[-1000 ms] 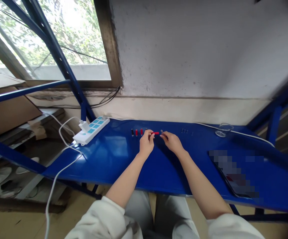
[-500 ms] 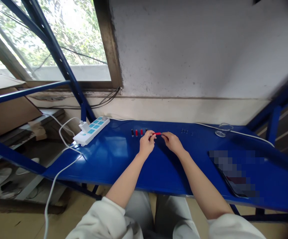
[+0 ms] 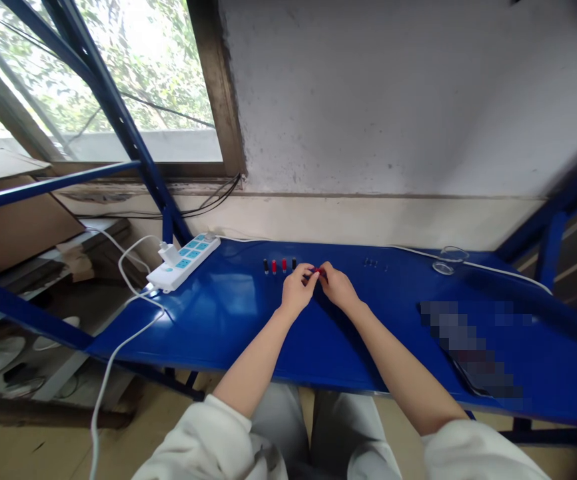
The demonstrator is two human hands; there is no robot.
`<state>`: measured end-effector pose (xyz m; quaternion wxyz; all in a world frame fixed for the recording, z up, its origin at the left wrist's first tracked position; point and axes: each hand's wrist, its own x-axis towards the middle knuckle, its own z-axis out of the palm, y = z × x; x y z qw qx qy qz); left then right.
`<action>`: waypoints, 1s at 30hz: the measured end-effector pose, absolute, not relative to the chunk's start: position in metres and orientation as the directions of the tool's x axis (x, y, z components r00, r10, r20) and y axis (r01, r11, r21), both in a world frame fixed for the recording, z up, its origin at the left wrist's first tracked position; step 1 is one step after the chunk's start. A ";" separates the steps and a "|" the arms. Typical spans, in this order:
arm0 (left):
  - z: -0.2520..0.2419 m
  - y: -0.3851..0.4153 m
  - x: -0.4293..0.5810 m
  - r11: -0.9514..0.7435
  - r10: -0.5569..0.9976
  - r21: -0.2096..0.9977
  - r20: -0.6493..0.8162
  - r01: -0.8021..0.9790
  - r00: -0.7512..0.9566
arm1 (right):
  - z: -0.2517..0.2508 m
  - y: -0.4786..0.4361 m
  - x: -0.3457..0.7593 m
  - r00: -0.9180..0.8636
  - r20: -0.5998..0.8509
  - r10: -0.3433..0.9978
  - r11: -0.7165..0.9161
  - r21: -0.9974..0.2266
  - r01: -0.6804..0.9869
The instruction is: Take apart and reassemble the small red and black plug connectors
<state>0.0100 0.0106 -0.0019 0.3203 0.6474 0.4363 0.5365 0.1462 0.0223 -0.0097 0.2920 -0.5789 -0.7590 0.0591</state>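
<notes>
My left hand (image 3: 297, 291) and my right hand (image 3: 337, 287) meet over the far middle of the blue metal shelf (image 3: 248, 320). Both pinch a small red part (image 3: 319, 271) held between their fingertips. Just left of my hands stands a short row of small upright pieces (image 3: 279, 265), black and red in turn. A few tiny dark parts (image 3: 374, 263) lie to the right of my hands.
A white power strip (image 3: 183, 261) with blue sockets and a white cable lies at the shelf's back left. A clear glass dish (image 3: 447, 259) sits at the back right beside a white wire. A dark flat object (image 3: 473, 350) rests on the right. Blue rack struts stand on both sides.
My right hand has moved left to meet my left hand. The red part, earlier sticking out from my left fingers, is now pinched between both hands.
</notes>
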 end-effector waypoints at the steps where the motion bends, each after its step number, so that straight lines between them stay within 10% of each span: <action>1: -0.001 0.011 0.010 -0.396 0.915 0.898 0.404 0.193 -0.002 | -0.011 0.026 0.144 -0.128 0.386 0.913 0.308 -0.451 0.837; 8: 0.006 0.018 0.005 -0.217 0.954 0.958 0.168 -0.185 -0.249 | -0.026 0.061 0.127 0.005 0.271 0.963 0.175 -0.637 0.751; 17: 0.007 0.024 0.000 -0.110 0.959 0.911 -0.008 -0.398 -0.283 | -0.021 0.074 0.111 0.003 0.164 0.986 0.087 -0.541 0.836; 24: 0.001 0.021 0.004 -0.132 0.989 0.991 0.133 0.019 -0.070 | -0.006 0.062 0.124 0.015 0.015 1.000 -0.004 -0.541 0.841; 30: -0.004 0.011 0.007 -0.409 0.900 0.734 0.423 0.542 0.106 | 0.005 0.042 0.149 -0.014 0.038 0.999 0.033 -0.565 0.825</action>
